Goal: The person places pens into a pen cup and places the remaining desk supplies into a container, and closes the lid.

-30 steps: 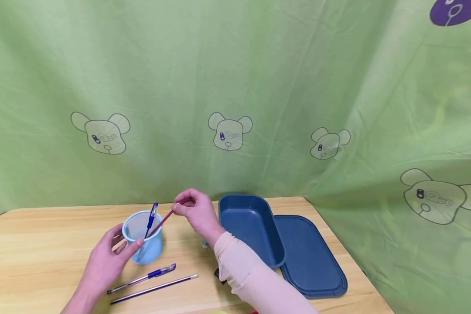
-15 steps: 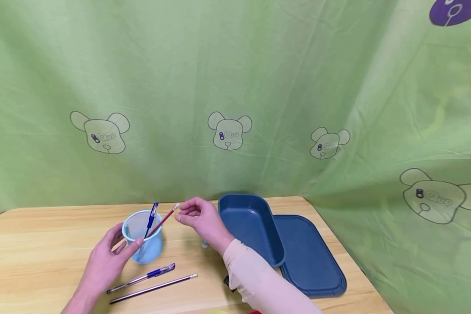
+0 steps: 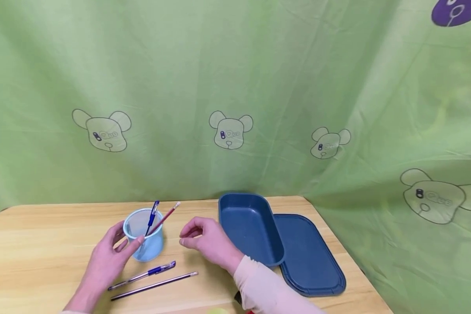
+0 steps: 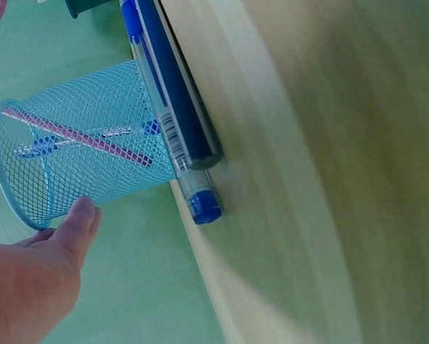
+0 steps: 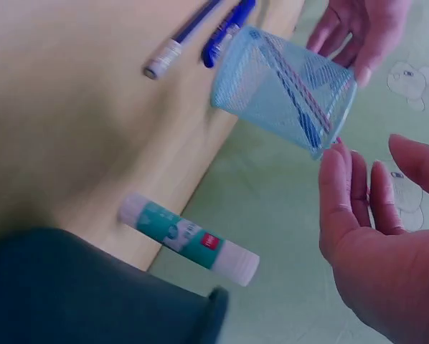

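Note:
My left hand (image 3: 106, 261) holds a light-blue mesh pen cup (image 3: 154, 247) by its near left side, thumb at the rim and fingers around the back. In the cup lean a blue-capped pen (image 3: 152, 217) and a red pencil (image 3: 169, 213) with a white eraser end sticking up past the rim. To the right of the cup my right hand (image 3: 212, 242) is in the air with nothing in it, fingers loosely bent. Close in front of the cup, another blue pen (image 3: 155, 271) and a dark striped pencil (image 3: 153, 286) lie side by side on the table.
A dark-blue box (image 3: 280, 244) stands right of my right hand, its matching lid (image 3: 314, 259) lying beside it. The right wrist view shows a glue stick (image 5: 189, 240) near the box. Part of a yellow-green thing (image 3: 217, 311) shows at the front edge. A green curtain (image 3: 235, 87) hangs behind.
My right hand has let go of the red pencil, which now leans in the cup, and has drawn back right and downward. My left hand still holds the cup.

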A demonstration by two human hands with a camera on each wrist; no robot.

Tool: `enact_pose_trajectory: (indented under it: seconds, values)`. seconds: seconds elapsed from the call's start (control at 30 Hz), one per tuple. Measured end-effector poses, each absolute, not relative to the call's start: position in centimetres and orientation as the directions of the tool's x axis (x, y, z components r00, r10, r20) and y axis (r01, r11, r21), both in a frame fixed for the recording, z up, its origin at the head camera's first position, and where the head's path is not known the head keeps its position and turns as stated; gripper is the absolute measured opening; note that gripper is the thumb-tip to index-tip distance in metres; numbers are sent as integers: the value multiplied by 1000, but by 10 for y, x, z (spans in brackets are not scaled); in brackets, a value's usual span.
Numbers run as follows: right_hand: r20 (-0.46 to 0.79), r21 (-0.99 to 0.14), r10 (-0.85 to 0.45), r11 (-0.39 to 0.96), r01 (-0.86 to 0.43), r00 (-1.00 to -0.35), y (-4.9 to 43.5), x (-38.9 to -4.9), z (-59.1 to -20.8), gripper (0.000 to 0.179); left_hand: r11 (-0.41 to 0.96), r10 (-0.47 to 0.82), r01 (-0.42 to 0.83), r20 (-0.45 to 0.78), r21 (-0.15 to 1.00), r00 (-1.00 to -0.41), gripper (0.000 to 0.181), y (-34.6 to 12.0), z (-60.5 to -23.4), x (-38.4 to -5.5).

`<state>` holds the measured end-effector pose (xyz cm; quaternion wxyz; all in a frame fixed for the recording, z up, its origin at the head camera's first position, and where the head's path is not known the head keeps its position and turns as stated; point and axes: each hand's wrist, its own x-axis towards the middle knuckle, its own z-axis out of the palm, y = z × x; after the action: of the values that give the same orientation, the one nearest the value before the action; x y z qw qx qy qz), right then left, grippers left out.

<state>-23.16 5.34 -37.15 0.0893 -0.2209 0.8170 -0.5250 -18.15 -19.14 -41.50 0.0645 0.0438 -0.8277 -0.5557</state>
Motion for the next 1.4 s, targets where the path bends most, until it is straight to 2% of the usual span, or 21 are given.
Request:
enact_pose_trajectory:
  seconds: [0.23,0.43,0.8,1.1,1.4]
  values:
    - [-10,-831,-488,489,-264,-873,59,-218,-387,15,375,-139,2,59,927,-988,91,-192,-415,-181]
    - [-67,-807,-493,538,-244,-867,61,-211,-400,16,375,-138,6,62,927,-988,92,-191,-415,-181]
    - [-29,-701,-508,624,-345,-861,64,-208,-417,18,365,-134,-6,46,931,-990,91,-191,-416,-181]
    - [-25,-553,-523,717,-424,-852,64,-210,-417,21,376,-134,1,55,927,-989,91,-191,-413,-181]
    - [-92,-438,-542,775,-455,-836,62,-208,-419,26,382,-136,2,58,924,-989,90,-192,-415,-180]
